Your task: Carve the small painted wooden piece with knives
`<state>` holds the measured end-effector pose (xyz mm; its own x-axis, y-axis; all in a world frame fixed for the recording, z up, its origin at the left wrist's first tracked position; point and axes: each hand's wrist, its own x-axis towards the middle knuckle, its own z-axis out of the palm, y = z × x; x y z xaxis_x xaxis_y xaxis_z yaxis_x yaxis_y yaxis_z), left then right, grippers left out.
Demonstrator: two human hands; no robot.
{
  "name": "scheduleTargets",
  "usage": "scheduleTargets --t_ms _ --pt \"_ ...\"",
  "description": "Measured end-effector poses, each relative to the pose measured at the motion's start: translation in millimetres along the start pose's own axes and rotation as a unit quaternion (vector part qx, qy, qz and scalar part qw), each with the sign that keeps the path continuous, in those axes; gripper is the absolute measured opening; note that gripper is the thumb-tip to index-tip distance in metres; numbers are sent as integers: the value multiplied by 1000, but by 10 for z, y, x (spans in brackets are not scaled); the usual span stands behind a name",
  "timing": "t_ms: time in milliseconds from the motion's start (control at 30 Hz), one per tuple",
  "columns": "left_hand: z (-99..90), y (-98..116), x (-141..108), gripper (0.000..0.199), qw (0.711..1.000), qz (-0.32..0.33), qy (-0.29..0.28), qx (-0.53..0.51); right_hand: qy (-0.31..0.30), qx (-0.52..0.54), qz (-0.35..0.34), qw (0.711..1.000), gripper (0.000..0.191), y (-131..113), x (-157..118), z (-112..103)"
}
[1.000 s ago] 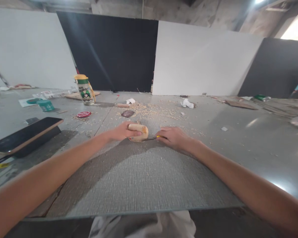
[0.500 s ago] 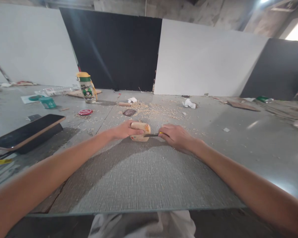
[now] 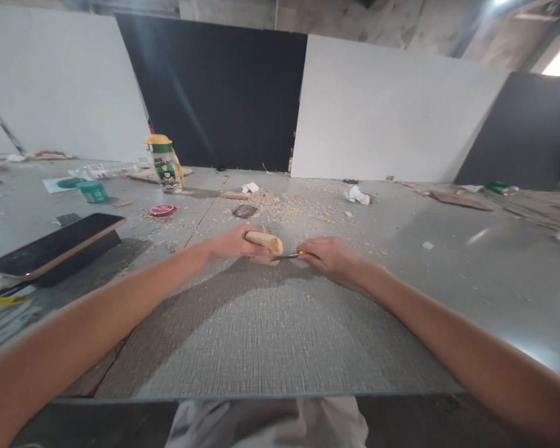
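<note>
A pale carved block of wood (image 3: 264,240) is gripped in my left hand (image 3: 236,242), just above the table. Its right end faces my other hand and shows an orange-brown patch. Closed around a yellow handle, my right hand (image 3: 329,255) holds a knife-like carving tool (image 3: 287,256). The thin metal blade points left, and its tip meets the lower right part of the wood. My left fingers partly cover the block, and most of the tool's handle is hidden in my right fist.
Wood shavings (image 3: 284,208) lie scattered beyond my hands, around a dark flat piece (image 3: 245,211) and crumpled tissue (image 3: 357,195). A phone (image 3: 56,246) leans on a stand at left. Behind it are a red lid (image 3: 163,210), teal jar (image 3: 92,191) and yellow-capped bottle (image 3: 165,165).
The wood has tilted in my left hand, so less of its lower face shows. The blade now looks thinner, turned more edge-on. My right hand has barely moved.
</note>
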<state>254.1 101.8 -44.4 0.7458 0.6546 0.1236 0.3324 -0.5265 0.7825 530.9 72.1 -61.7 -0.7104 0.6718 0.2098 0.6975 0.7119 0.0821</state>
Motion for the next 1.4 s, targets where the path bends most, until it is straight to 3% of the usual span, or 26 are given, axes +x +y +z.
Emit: scheduleTargets --t_ms 167,300,433,867,1400 --pt "-100 128 -50 30 991 10 51 120 -8 -1 3 1000 36 15 -26 1" --pt "-143 158 -59 33 988 9 44 151 -13 -9 7 1000 37 -26 -4 24" --pt "-152 144 -56 32 988 19 19 155 -15 -15 10 1000 38 -59 10 34" --pt "-124 92 -27 30 988 7 23 155 -10 -34 47 998 35 -116 58 -26" --pt "-100 115 -11 29 991 8 23 131 -13 -83 26 996 30 -231 143 -22"
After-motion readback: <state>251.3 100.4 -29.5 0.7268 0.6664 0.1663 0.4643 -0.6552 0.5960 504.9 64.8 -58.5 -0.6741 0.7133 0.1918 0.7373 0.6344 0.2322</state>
